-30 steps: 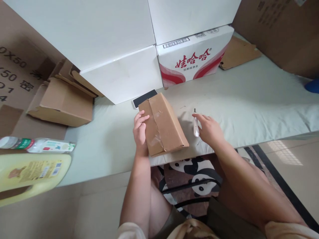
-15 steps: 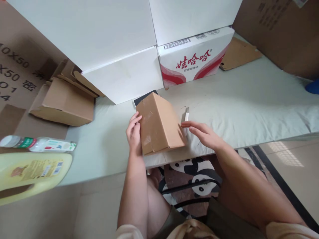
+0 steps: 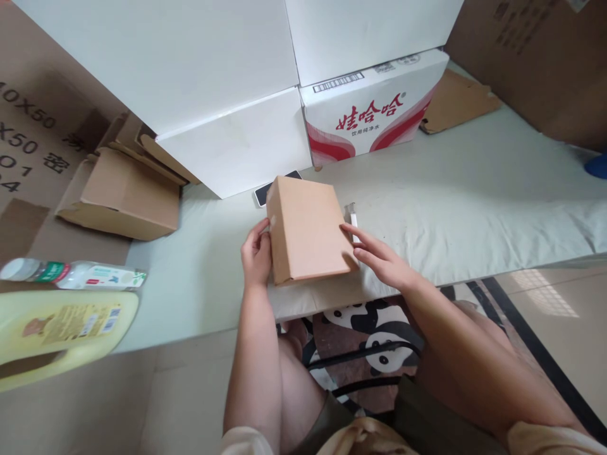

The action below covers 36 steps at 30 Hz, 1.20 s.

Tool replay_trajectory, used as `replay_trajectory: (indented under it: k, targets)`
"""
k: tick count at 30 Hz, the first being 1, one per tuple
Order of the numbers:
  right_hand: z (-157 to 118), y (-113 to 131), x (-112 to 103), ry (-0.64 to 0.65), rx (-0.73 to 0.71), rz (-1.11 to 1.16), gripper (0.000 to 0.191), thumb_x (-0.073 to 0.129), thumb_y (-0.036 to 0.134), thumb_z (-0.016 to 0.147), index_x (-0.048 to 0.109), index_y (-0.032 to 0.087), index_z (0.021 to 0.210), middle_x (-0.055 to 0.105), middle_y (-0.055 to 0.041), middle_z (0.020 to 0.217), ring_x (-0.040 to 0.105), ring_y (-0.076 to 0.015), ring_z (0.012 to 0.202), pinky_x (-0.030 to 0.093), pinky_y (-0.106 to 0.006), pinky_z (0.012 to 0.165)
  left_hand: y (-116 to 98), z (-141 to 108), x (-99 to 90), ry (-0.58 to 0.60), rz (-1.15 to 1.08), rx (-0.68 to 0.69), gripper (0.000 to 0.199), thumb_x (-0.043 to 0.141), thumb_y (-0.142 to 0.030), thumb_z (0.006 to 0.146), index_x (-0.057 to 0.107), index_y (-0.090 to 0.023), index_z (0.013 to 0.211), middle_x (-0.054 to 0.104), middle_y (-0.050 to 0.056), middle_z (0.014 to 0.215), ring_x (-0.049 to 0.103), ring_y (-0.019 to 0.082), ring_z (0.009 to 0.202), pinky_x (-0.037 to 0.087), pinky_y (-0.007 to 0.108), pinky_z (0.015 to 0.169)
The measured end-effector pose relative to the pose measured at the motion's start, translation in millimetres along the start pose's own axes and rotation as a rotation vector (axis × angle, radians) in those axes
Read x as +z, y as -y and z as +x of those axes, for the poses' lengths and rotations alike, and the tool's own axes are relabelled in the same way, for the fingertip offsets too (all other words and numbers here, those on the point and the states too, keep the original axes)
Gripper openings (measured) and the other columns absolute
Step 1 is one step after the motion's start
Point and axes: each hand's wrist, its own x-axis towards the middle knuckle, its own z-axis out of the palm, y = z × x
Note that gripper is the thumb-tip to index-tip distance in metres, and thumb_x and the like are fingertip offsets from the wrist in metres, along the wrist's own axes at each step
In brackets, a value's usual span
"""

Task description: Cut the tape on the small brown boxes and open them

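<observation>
Steadied cardboard box (image 3: 310,230), unopened on visible sides, between left hand (image 3: 257,254) (couldn't tell grip) and spread-fingered right hand (image 3: 383,259), beside white cutter (image 3: 353,218).

Bottle (image 3: 73,274): lying well left of left hand (image 3: 257,254)
Yellow jug (image 3: 71,323): beside bottle
Red-white carton (image 3: 367,123): beyond right hand (image 3: 383,258)
Blue object (image 3: 597,165): far right of right hand

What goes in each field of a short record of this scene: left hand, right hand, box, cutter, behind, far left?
Left hand: against the left side of the box
Right hand: fingertips at the box's right edge
Box: brown, between both hands, on the cloth
Cutter: right of the box, partly hidden by fingers
Behind: phone, partly hidden by the box; red-and-white carton
Far left: bottle, yellow jug
</observation>
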Motion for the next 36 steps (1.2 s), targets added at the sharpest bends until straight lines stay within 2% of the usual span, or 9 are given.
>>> replay_trajectory:
  k: [2, 4, 7, 9, 12, 14, 20, 30, 36]
  targets:
    - [0, -1, 1, -0.009, 0.010, 0.072, 0.067, 0.053, 0.048, 0.099, 0.039, 0.030, 0.161, 0.051, -0.0123, 0.163, 0.065, -0.0311, 0.131, 0.055, -0.055, 0.110, 1, -1, 3.5, -0.007, -0.029, -0.074, 0.036, 0.077, -0.040, 0.079, 0.077, -0.021, 0.109, 0.080, 0.009, 0.107, 0.075, 0.025, 0.101, 0.061, 0.038, 0.090]
    - [0, -5, 3, -0.041, 0.011, 0.138, 0.072, 0.054, 0.051, 0.098, 0.033, 0.029, 0.163, 0.051, -0.0145, 0.161, 0.067, -0.0319, 0.127, 0.059, -0.055, 0.103, -1, -3, 8.7, 0.011, -0.109, -0.129, 0.035, 0.079, -0.044, 0.075, 0.077, -0.020, 0.101, 0.079, 0.007, 0.097, 0.075, 0.024, 0.092, 0.060, 0.034, 0.080]
    - [1, -12, 5, -0.160, -0.040, 0.190, 0.066, 0.057, 0.054, 0.096, 0.039, 0.033, 0.156, 0.037, -0.0111, 0.170, 0.059, -0.0341, 0.136, 0.061, -0.055, 0.102, -8, -9, 18.1, 0.102, -0.314, -0.217, 0.043, 0.074, -0.058, 0.078, 0.076, -0.020, 0.099, 0.079, 0.009, 0.109, 0.075, 0.025, 0.102, 0.057, 0.032, 0.079]
    - [2, -15, 4, -0.249, -0.109, 0.176, 0.057, 0.058, 0.054, 0.096, 0.046, 0.035, 0.148, 0.033, -0.0072, 0.172, 0.045, -0.0346, 0.151, 0.054, -0.056, 0.112, -11, -12, 23.5, 0.179, -0.375, -0.271, 0.050, 0.074, -0.063, 0.077, 0.075, -0.021, 0.104, 0.078, 0.009, 0.121, 0.073, 0.026, 0.109, 0.056, 0.031, 0.079]
    - [2, -14, 3, -0.307, -0.200, 0.072, 0.049, 0.060, 0.051, 0.096, 0.050, 0.035, 0.141, 0.038, -0.0070, 0.168, 0.030, -0.0317, 0.160, 0.036, -0.056, 0.128, -11, -15, 28.0, 0.266, -0.308, -0.305, 0.059, 0.076, -0.065, 0.075, 0.073, -0.021, 0.115, 0.077, 0.010, 0.124, 0.072, 0.028, 0.113, 0.056, 0.033, 0.082]
    - [2, -12, 2, -0.305, -0.230, -0.018, 0.046, 0.062, 0.047, 0.095, 0.052, 0.033, 0.138, 0.040, -0.0089, 0.167, 0.031, -0.0326, 0.160, 0.032, -0.058, 0.129, -10, -15, 28.8, 0.285, -0.248, -0.295, 0.062, 0.075, -0.064, 0.076, 0.071, -0.020, 0.120, 0.077, 0.011, 0.123, 0.071, 0.030, 0.116, 0.055, 0.035, 0.088]
    - [3, -10, 2, -0.287, -0.246, -0.114, 0.045, 0.066, 0.043, 0.092, 0.056, 0.029, 0.133, 0.041, -0.0135, 0.165, 0.036, -0.0359, 0.157, 0.037, -0.061, 0.125, -8, -13, 28.9, 0.314, -0.186, -0.222, 0.058, 0.069, -0.060, 0.082, 0.072, -0.018, 0.121, 0.077, 0.010, 0.122, 0.067, 0.030, 0.124, 0.050, 0.037, 0.103]
    - [3, -11, 2, -0.289, -0.243, -0.117, 0.045, 0.066, 0.044, 0.092, 0.056, 0.028, 0.133, 0.042, -0.0142, 0.164, 0.037, -0.0357, 0.157, 0.037, -0.060, 0.125, -10, -17, 31.6, 0.307, -0.177, -0.263, 0.060, 0.070, -0.066, 0.079, 0.078, -0.017, 0.113, 0.080, 0.011, 0.109, 0.070, 0.033, 0.119, 0.054, 0.040, 0.100]
    - [2, -10, 1, -0.288, -0.229, -0.114, 0.045, 0.067, 0.045, 0.092, 0.057, 0.029, 0.133, 0.042, -0.0128, 0.165, 0.036, -0.0352, 0.157, 0.037, -0.060, 0.125, -15, -17, 31.6, 0.344, -0.217, -0.309, 0.055, 0.075, -0.060, 0.076, 0.076, -0.016, 0.110, 0.081, 0.010, 0.106, 0.073, 0.031, 0.108, 0.055, 0.039, 0.094]
